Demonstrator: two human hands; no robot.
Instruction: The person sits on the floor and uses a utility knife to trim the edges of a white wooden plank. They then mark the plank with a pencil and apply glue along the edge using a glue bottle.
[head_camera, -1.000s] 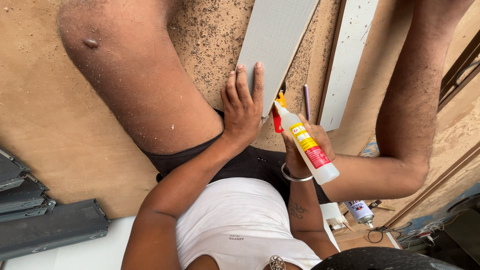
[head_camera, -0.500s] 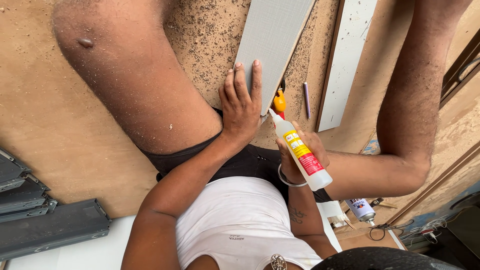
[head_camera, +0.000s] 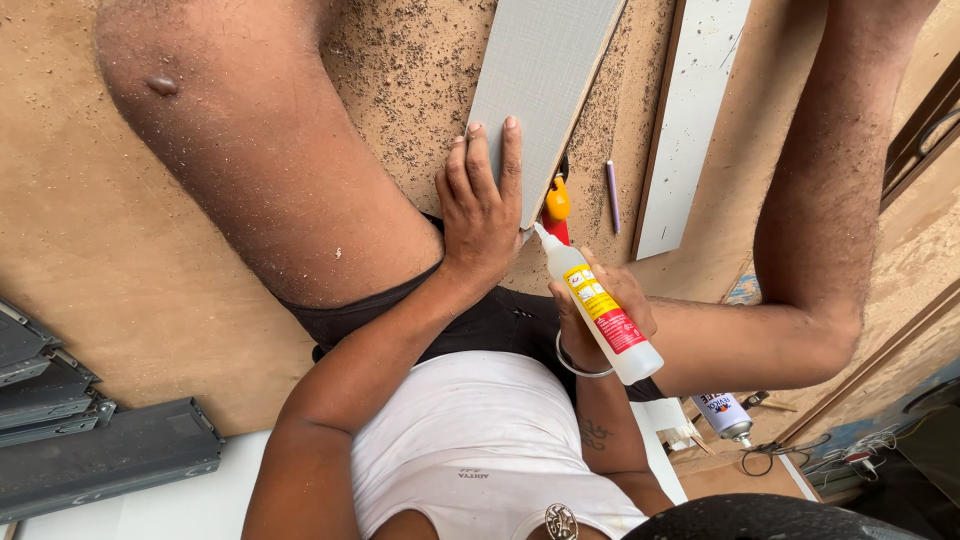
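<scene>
Far to the left of my hands, dark grey metal drawer slides (head_camera: 90, 455) are lying stacked on the sawdust-strewn brown fibreboard floor (head_camera: 130, 250). My left hand (head_camera: 485, 205) is pressing flat, fingers together, on the near end of the long pale grey laminated board (head_camera: 545, 85), pinning it down. Just to the right of that hand, my right hand (head_camera: 600, 315) is clamping around the white squeeze bottle of glue with a red and yellow label (head_camera: 600, 310), tilting it so its nozzle is touching the board's near right edge beside an orange and red cap (head_camera: 556, 205). To do this well, I judge I should be squeezing gently and running an even, thin bead along the edge while keeping the board from sliding. Further right, a thin purple pencil (head_camera: 612, 195) is lying between this board and a second white board strip (head_camera: 690, 120). Behind my right hand, a small spray can (head_camera: 725, 415) is lying on its side.
</scene>
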